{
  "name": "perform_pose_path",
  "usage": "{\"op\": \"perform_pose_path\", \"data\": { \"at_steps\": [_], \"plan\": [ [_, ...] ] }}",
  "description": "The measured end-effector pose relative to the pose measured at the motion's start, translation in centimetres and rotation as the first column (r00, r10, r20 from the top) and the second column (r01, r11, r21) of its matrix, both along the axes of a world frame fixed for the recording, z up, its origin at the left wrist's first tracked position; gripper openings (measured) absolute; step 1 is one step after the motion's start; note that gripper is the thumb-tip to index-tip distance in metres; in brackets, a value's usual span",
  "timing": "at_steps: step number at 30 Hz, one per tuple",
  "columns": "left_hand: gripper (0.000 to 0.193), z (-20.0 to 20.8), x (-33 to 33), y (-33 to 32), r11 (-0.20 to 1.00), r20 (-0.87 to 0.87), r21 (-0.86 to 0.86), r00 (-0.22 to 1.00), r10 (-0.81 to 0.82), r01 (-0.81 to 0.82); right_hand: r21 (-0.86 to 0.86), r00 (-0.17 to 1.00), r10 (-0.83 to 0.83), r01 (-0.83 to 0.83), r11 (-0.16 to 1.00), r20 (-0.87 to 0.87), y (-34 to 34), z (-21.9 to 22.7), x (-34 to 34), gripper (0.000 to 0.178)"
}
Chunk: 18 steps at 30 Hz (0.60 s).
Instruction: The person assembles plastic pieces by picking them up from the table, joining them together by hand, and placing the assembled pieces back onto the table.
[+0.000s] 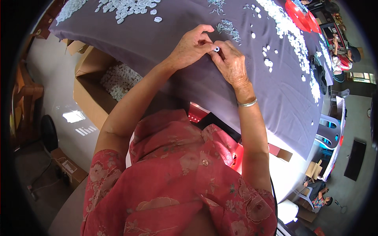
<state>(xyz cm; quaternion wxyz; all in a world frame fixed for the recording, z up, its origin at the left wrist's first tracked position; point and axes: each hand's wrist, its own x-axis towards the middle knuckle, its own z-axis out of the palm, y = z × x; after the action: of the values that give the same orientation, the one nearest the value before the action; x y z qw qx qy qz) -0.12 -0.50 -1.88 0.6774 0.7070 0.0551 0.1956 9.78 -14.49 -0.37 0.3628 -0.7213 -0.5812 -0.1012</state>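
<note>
My two hands meet over the near part of the dark-clothed table. A small round white plastic piece (216, 49) with a dark centre sits between their fingertips. My left hand (191, 48) pinches it between thumb and fingers from the left. From the right, the thumb and index finger of my right hand (230, 62) close on it too. Whether a second small part is in those fingers is too small to tell. Just beyond the hands lies a heap of thin grey-blue pins (228, 29). Several loose white oval pieces (268, 63) are scattered to the right.
More white pieces (125, 8) cover the table's far left, and a long band of them (291, 37) runs down the right side. Red basins (301, 17) stand at the far right. Left below the table edge is an open cardboard box (88, 98) holding white pieces. Other people sit farther right.
</note>
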Motion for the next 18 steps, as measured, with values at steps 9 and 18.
{"op": "perform_pose_path", "data": {
  "at_steps": [9, 18],
  "plan": [
    [0.042, 0.6, -0.2, 0.7, 0.993, -0.073, 0.019, 0.991, -0.111, 0.113, -0.244, 0.964, 0.025, 0.042, 0.969, 0.265, 0.1, 0.5, 0.2, 0.026],
    [0.046, 0.8, -0.6, 0.4, 0.992, -0.047, -0.041, 0.991, -0.125, 0.123, -0.254, 0.956, 0.109, -0.038, 0.966, 0.273, 0.3, -0.1, 0.7, 0.023]
  ]
}}
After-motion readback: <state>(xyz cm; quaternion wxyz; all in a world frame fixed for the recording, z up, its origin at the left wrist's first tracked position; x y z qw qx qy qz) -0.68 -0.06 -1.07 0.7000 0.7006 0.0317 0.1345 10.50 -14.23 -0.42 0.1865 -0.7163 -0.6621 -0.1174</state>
